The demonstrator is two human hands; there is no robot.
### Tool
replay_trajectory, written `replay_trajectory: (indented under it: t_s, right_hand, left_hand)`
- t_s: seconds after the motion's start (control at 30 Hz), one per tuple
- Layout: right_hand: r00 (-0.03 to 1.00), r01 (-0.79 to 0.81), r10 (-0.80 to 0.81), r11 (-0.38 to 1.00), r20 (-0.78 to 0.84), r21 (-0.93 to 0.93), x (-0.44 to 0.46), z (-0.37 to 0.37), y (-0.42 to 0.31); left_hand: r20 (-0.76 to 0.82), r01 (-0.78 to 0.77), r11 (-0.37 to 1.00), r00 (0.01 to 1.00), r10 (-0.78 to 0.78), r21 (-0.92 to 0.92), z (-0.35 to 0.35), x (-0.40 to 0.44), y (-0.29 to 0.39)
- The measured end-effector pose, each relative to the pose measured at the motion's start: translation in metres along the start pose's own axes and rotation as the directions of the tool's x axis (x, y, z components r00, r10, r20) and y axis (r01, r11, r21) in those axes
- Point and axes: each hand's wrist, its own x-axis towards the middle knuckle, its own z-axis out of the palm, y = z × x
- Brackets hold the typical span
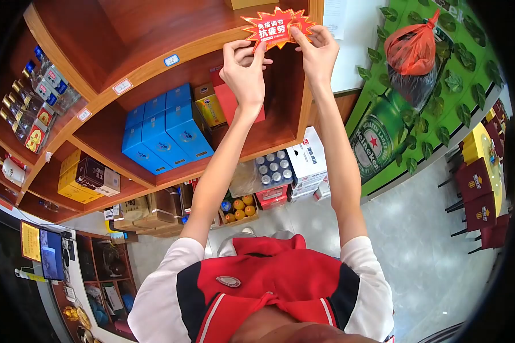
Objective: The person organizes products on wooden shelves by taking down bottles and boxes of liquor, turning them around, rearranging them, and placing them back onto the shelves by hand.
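A red starburst-shaped sign card [276, 28] with a yellow edge and white Chinese lettering is at the top of the head view, in front of the wooden shelf's edge. My left hand [244, 71] pinches its lower left part, thumb on the front and fingers curled. My right hand [316, 54] grips its right side, with the thumb on the printed face. Both arms stretch up and forward. Whether the card touches the shelf edge behind it, I cannot tell.
Blue boxes [166, 132] and a yellow box [210, 108] sit in the wooden shelf [197, 52]. Bottles [26, 108] stand at the left. Below are canned drinks [273, 168] and a carton of orange-topped items [239, 210]. A red bag [413, 47] hangs at the green wall.
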Motion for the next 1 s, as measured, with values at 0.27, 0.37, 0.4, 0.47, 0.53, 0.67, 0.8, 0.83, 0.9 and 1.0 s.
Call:
replay_trajectory:
  t_s: [0.27,0.37,0.4,0.47,0.53,0.67,0.8,0.83,0.9,1.0]
  right_hand:
    - [0.987,0.097,-0.11,0.989,-0.117,-0.112,-0.004,0.008,0.007]
    - [0.986,0.081,-0.103,0.984,-0.13,-0.161,-0.004,0.008,0.009]
    - [0.986,0.077,-0.099,0.984,-0.133,-0.158,-0.004,0.008,0.009]
    - [0.987,0.08,-0.095,0.989,-0.127,-0.122,-0.003,0.009,0.008]
    - [0.987,0.073,-0.088,0.991,-0.136,-0.11,-0.003,0.008,0.008]
    - [0.983,0.064,-0.089,0.986,-0.158,-0.155,-0.001,0.01,0.014]
    - [0.971,0.107,-0.165,0.946,-0.171,-0.305,-0.008,0.012,-0.008]
    - [0.952,0.133,-0.206,0.944,-0.225,-0.301,-0.009,0.013,-0.013]
    - [0.928,0.155,-0.243,0.941,-0.283,-0.3,-0.013,0.011,-0.016]
    - [0.86,0.416,-0.454,0.888,-0.233,-0.194,-0.012,0.012,-0.02]
  left_hand:
    - [0.02,-0.113,0.953,0.994,0.112,0.281,-0.013,0.0,-0.004]
    - [0.162,-0.429,0.753,0.9,0.405,0.499,-0.022,-0.004,-0.007]
    - [0.287,-0.634,0.559,0.759,0.585,0.534,-0.024,-0.006,-0.006]
    - [0.473,-0.744,0.419,0.659,0.585,0.519,-0.029,-0.008,-0.003]
    - [0.553,-0.794,0.344,0.6,0.578,0.502,-0.031,-0.001,-0.001]
    - [0.711,-0.853,0.202,0.515,0.479,0.482,-0.03,0.013,0.007]
    - [0.803,-0.855,-0.049,0.462,0.377,0.516,-0.037,0.031,-0.005]
    - [0.825,-0.852,-0.132,0.433,0.364,0.506,-0.039,0.033,-0.007]
    - [0.833,-0.859,-0.137,0.422,0.358,0.493,-0.041,0.035,-0.007]
    - [0.836,-0.869,-0.129,0.406,0.368,0.478,-0.041,0.038,-0.005]
